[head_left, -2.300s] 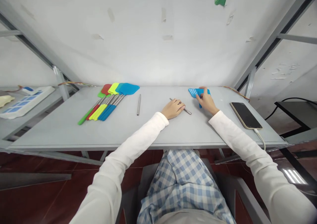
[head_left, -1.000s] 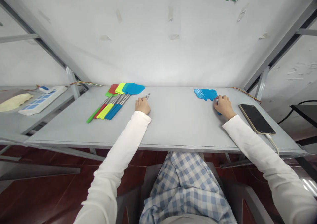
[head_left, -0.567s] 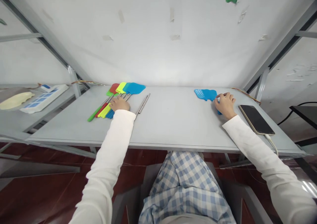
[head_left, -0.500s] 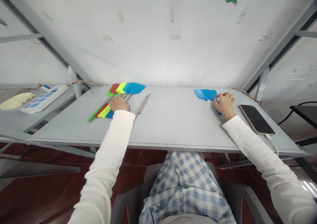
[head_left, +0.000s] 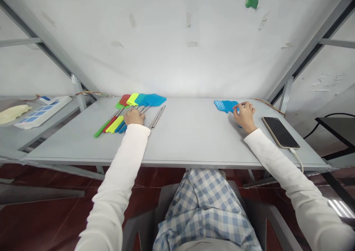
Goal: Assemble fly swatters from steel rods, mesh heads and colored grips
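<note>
Telescopic fly swatters lie fanned side by side on the left of the table, with red, yellow and blue heads (head_left: 155, 100) toward the wall and coloured handles (head_left: 114, 125) toward me. Over their metal rods my left hand (head_left: 134, 117) is closed, its fingers curled around the blue swatters' shafts; the exact grip is partly hidden. Two bare metal rods (head_left: 157, 117) lie just right of that hand. Far to the right, my right hand (head_left: 245, 116) pinches the near end of a flat blue fly swatter head (head_left: 229, 106), whose tip has a mesh pattern. A bit of blue shows below the fingers.
A phone (head_left: 280, 132) with a charging cable (head_left: 297, 158) lies right of my right hand. On the neighbouring table at left are a white power strip (head_left: 44, 112) and a cream-coloured piece (head_left: 13, 114). Metal frame posts (head_left: 79, 91) flank the table, and a white wall stands behind.
The view has shifted slightly. The blue swatters under my left hand have spread a little to the right, away from the yellow ones. My right hand stays at the blue swatter head.
</note>
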The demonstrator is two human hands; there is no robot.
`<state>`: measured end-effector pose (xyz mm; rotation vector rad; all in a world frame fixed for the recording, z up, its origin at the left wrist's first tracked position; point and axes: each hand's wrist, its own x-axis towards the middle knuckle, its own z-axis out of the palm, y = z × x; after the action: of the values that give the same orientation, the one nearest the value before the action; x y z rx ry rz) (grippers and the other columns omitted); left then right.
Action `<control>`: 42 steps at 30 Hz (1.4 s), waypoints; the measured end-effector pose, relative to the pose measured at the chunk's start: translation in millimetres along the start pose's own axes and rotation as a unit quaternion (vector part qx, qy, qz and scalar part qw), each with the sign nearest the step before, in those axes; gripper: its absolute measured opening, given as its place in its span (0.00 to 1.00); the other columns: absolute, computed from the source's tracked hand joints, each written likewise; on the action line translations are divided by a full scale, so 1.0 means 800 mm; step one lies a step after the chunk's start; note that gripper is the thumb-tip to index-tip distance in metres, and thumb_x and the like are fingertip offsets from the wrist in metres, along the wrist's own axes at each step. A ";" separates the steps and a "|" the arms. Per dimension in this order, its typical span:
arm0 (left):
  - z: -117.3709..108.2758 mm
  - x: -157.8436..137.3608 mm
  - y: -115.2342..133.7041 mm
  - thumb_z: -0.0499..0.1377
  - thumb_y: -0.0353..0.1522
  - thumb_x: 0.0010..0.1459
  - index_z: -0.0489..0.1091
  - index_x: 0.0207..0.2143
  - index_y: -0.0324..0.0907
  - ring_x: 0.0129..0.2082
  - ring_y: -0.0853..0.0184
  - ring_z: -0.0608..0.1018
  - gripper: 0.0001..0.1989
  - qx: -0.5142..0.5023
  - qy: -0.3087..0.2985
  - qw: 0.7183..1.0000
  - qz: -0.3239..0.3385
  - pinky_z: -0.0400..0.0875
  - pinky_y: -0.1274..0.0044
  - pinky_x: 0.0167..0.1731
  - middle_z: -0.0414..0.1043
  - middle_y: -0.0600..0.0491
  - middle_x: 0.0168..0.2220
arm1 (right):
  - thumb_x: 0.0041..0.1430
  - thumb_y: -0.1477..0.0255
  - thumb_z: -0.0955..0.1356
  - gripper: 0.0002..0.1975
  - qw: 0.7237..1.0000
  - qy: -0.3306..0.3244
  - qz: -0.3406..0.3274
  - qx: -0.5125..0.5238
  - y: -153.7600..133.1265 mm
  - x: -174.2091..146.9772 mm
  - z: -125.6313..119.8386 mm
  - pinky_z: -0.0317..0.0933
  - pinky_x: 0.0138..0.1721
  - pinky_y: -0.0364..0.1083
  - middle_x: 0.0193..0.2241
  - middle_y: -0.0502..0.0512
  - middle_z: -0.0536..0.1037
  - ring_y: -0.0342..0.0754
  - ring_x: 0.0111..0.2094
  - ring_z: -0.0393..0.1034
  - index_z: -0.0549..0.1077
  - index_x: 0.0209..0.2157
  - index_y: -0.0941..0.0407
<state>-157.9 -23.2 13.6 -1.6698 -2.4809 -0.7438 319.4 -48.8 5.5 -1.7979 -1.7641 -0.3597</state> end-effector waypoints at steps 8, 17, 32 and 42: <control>-0.024 -0.043 0.071 0.48 0.37 0.66 0.69 0.50 0.40 0.46 0.61 0.76 0.17 -0.122 0.171 0.941 0.265 0.68 0.73 0.44 0.74 0.43 0.45 | 0.65 0.59 0.55 0.22 0.986 -0.016 -0.023 0.164 -0.030 -0.004 -0.009 0.54 0.49 0.59 0.42 0.65 0.72 0.59 0.46 0.63 0.72 0.42 0.56; 0.011 -0.114 0.189 0.47 0.30 0.65 0.70 0.53 0.48 0.33 0.66 0.77 0.19 0.017 0.084 0.842 0.533 0.64 0.76 0.27 0.76 0.49 0.37 | 0.50 0.38 0.61 0.31 0.725 -0.175 0.149 0.650 -0.037 0.006 -0.025 0.65 0.28 0.48 0.32 0.56 0.77 0.52 0.33 0.72 0.71 0.36 0.52; 0.051 -0.121 0.258 0.39 0.43 0.69 0.68 0.47 0.39 0.34 0.64 0.80 0.24 0.020 -0.037 0.844 0.535 0.60 0.77 0.25 0.77 0.44 0.37 | 0.41 0.50 0.75 0.24 0.786 -0.159 0.115 0.586 -0.030 0.011 -0.030 0.68 0.30 0.47 0.30 0.51 0.77 0.47 0.30 0.71 0.74 0.33 0.54; 0.044 -0.122 0.247 0.37 0.43 0.69 0.68 0.44 0.42 0.30 0.64 0.79 0.23 0.037 -0.036 0.849 0.526 0.57 0.76 0.23 0.77 0.46 0.36 | 0.39 0.52 0.77 0.20 0.805 -0.143 0.105 0.565 -0.022 0.014 -0.030 0.67 0.33 0.49 0.26 0.51 0.77 0.48 0.30 0.71 0.76 0.26 0.54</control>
<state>65.0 -33.1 22.8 -2.5691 -1.1774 -0.4029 308.2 -54.2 35.2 -1.1101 -1.3829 0.9366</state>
